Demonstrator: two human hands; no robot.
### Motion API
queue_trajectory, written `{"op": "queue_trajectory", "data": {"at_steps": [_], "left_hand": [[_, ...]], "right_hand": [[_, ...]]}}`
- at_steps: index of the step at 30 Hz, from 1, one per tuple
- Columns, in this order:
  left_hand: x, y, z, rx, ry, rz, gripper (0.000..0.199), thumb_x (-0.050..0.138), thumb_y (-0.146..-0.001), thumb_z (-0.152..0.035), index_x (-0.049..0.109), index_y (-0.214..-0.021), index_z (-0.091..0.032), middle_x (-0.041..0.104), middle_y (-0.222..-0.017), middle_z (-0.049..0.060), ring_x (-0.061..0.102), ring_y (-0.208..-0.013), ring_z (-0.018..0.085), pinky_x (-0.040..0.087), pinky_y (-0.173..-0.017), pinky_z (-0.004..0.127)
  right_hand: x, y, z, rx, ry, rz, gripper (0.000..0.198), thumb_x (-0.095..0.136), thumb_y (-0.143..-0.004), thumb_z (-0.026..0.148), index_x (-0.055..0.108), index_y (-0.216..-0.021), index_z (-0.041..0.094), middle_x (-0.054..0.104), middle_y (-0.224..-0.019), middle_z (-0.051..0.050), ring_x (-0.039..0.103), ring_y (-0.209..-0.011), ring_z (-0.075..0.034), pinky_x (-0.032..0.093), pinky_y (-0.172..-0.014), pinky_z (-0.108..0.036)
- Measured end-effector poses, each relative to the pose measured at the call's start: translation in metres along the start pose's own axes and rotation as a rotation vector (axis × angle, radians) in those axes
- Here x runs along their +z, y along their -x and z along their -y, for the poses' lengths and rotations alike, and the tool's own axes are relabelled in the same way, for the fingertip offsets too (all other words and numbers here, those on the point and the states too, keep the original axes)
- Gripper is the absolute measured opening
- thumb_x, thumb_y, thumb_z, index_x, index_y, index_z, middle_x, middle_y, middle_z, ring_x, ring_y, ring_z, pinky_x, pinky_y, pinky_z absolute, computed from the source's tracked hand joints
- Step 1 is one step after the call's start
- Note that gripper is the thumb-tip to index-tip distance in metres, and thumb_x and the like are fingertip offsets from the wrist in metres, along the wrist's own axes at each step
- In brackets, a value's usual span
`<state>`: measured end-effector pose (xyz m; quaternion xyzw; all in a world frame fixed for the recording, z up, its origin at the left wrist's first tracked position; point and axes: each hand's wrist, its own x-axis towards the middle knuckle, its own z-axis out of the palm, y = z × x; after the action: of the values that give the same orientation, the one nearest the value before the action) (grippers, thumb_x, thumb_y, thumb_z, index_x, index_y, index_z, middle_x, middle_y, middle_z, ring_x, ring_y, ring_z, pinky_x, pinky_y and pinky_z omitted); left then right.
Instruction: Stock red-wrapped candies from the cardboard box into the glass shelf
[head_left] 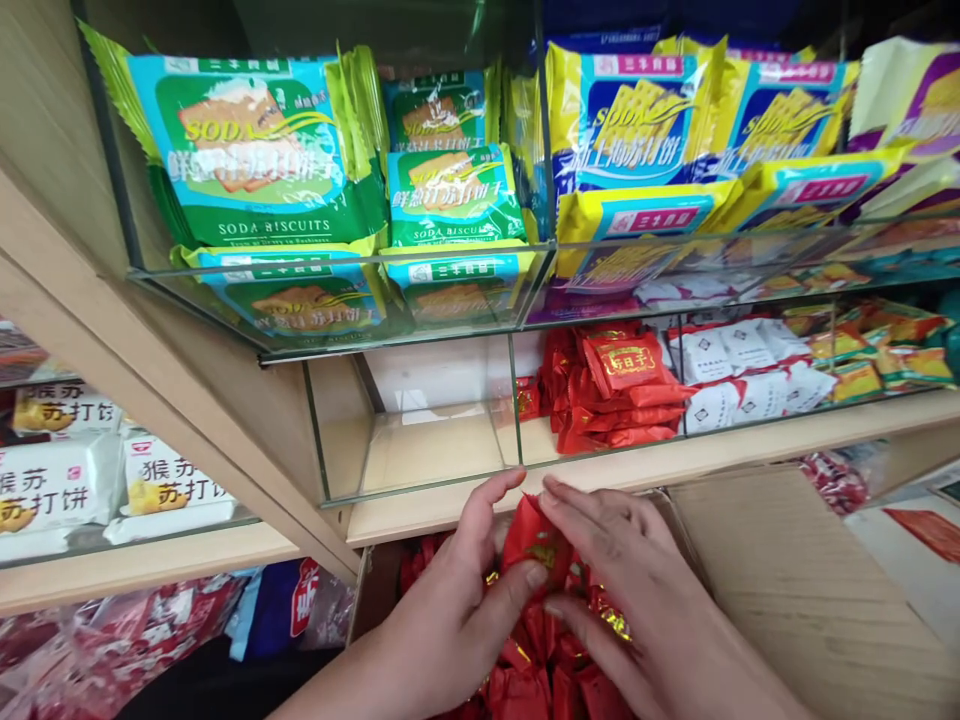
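Between my two hands is a red wrapped snack packet (pixel 531 540) with gold print. My left hand (pixel 480 570) grips it from the left, its thumb lying across the front. From the right, my right hand (pixel 615 560) closes on the packet's other side, fingers along its top and thumb below. Under both hands, a cardboard box (pixel 369 590) holds many more red packets (pixel 525 690). Behind the hands, a glass-fronted shelf bin has a bare left compartment (pixel 427 450). Beside it, a compartment holds a pile of similar red packets (pixel 615 390).
Green soda biscuit packs (pixel 247 150) and yellow-blue packs (pixel 630 120) fill the upper shelf, behind glass. White packets (pixel 735 370) lie right of the red pile. A wooden upright (pixel 172 370) stands at left. The box's cardboard flap (pixel 795 580) spreads out at right.
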<state>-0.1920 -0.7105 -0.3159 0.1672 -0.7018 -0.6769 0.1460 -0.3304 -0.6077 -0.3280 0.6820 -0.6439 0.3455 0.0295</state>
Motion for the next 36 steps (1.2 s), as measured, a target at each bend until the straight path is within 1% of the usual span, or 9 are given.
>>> {"op": "queue_trajectory", "data": {"at_steps": [3,7,9,12,14,19,22,30,36], "left_hand": [[-0.002,0.001,-0.001,-0.028,-0.297,0.031,0.055,0.04,-0.084,-0.028,0.011,-0.129,-0.034,0.054,-0.109,0.005,0.049,-0.1,0.016,0.035,-0.095,0.04],[-0.01,0.002,-0.005,0.065,-0.369,0.008,0.054,0.041,-0.084,-0.03,0.012,-0.129,-0.037,0.048,-0.121,0.003,0.044,-0.111,0.014,0.037,-0.097,0.032],[-0.024,0.0,-0.009,0.153,-0.427,-0.096,0.049,0.042,-0.084,-0.028,0.019,-0.127,-0.037,0.046,-0.123,0.001,0.045,-0.112,0.011,0.039,-0.095,0.027],[-0.053,-0.01,-0.015,0.279,-0.754,-0.379,0.034,0.047,-0.081,-0.029,0.043,-0.115,-0.03,0.054,-0.113,0.0,0.051,-0.101,0.012,0.042,-0.089,0.026],[-0.07,-0.018,-0.016,0.256,-0.898,-0.489,0.029,0.046,-0.08,-0.033,0.05,-0.107,-0.024,0.058,-0.106,0.002,0.054,-0.093,0.013,0.043,-0.085,0.027],[-0.079,-0.029,-0.014,0.034,-1.007,-0.314,0.033,0.038,-0.082,-0.042,0.048,-0.109,-0.027,0.057,-0.109,0.0,0.056,-0.09,0.014,0.046,-0.079,0.028],[-0.074,-0.025,-0.013,-0.004,-1.131,-0.291,0.032,0.032,-0.083,-0.042,0.048,-0.108,-0.03,0.058,-0.107,-0.003,0.056,-0.092,0.016,0.045,-0.08,0.032],[-0.068,-0.021,-0.014,0.037,-1.34,-0.273,0.033,0.023,-0.087,-0.038,0.048,-0.106,-0.03,0.061,-0.102,-0.003,0.057,-0.092,0.019,0.046,-0.077,0.039],[-0.066,-0.024,-0.012,0.061,-1.396,-0.259,0.035,0.022,-0.087,-0.034,0.05,-0.106,-0.027,0.062,-0.1,0.0,0.057,-0.091,0.019,0.046,-0.079,0.037]], "right_hand": [[-0.002,-0.007,0.001,0.05,-0.032,0.078,0.053,0.046,-0.076,0.007,0.032,-0.124,0.022,0.05,-0.116,-0.007,0.044,-0.107,-0.02,0.044,-0.087,-0.038],[-0.015,-0.013,-0.007,0.122,-0.103,0.13,0.02,0.048,-0.077,0.013,0.05,-0.095,0.022,0.058,-0.092,-0.004,0.053,-0.088,-0.017,0.047,-0.074,-0.03],[-0.025,-0.018,-0.013,0.163,-0.08,0.045,0.011,0.048,-0.079,0.021,0.05,-0.09,0.021,0.058,-0.086,-0.003,0.055,-0.081,-0.015,0.047,-0.068,-0.026],[-0.033,-0.034,-0.02,0.279,0.136,-0.175,0.022,0.05,-0.078,0.033,0.048,-0.096,0.02,0.06,-0.08,-0.004,0.057,-0.07,-0.017,0.046,-0.06,-0.027],[-0.03,-0.051,-0.022,0.358,0.311,-0.186,0.025,0.048,-0.079,0.03,0.046,-0.1,0.018,0.061,-0.079,-0.005,0.059,-0.067,-0.019,0.044,-0.056,-0.029],[-0.005,-0.099,-0.026,0.399,0.527,0.151,0.012,0.043,-0.079,0.015,0.048,-0.089,0.014,0.062,-0.076,-0.011,0.062,-0.067,-0.024,0.042,-0.052,-0.028],[0.009,-0.122,-0.036,0.402,0.51,0.3,0.023,0.04,-0.074,0.002,0.05,-0.093,0.01,0.064,-0.075,-0.014,0.064,-0.071,-0.024,0.043,-0.055,-0.027],[0.023,-0.144,-0.052,0.406,0.561,0.372,0.031,0.038,-0.071,-0.005,0.06,-0.092,0.003,0.061,-0.093,-0.023,0.063,-0.082,-0.024,0.047,-0.066,-0.028],[0.027,-0.151,-0.054,0.354,0.543,0.435,0.025,0.043,-0.075,0.001,0.063,-0.09,0.006,0.065,-0.085,-0.017,0.063,-0.084,-0.019,0.046,-0.072,-0.021]]}}
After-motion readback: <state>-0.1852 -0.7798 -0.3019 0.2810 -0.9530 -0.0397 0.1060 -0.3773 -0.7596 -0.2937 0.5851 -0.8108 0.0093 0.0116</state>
